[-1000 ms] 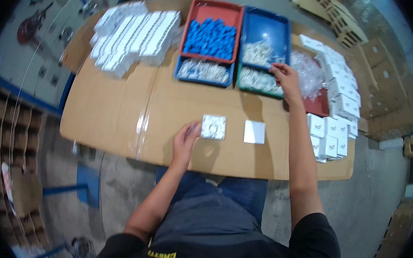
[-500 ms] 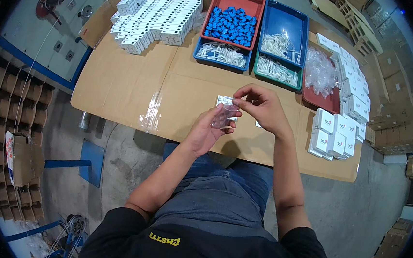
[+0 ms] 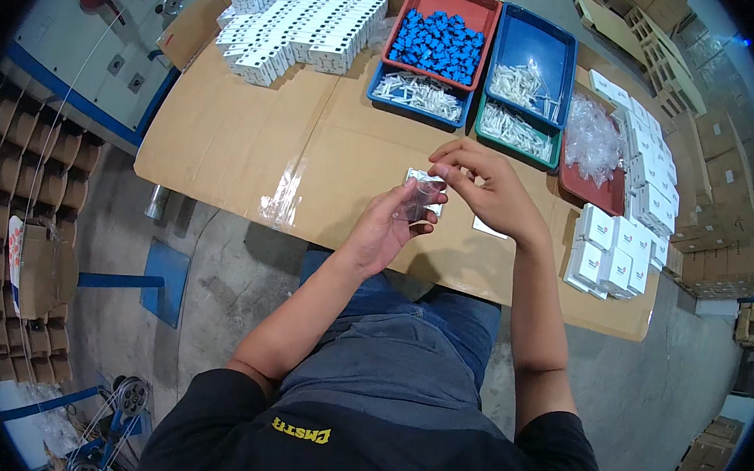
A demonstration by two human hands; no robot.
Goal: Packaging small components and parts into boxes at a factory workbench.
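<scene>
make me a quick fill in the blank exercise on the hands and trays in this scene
1. Clear plastic lies against the palm of the person's ____ hand.
2. The small parts heaped in the far red tray are ____ in colour.
3. The parts in the green tray are ____ in colour.
4. In the picture, the near red tray stands to the ____ of the green tray.

Missing words: left; blue; white; right

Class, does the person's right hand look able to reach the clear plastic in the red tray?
Probably yes: only bare cardboard seems to lie between the right hand and the red tray, and nothing visible covers the clear plastic. That hand's fingers, though, are near the clear piece in the left hand.
</scene>
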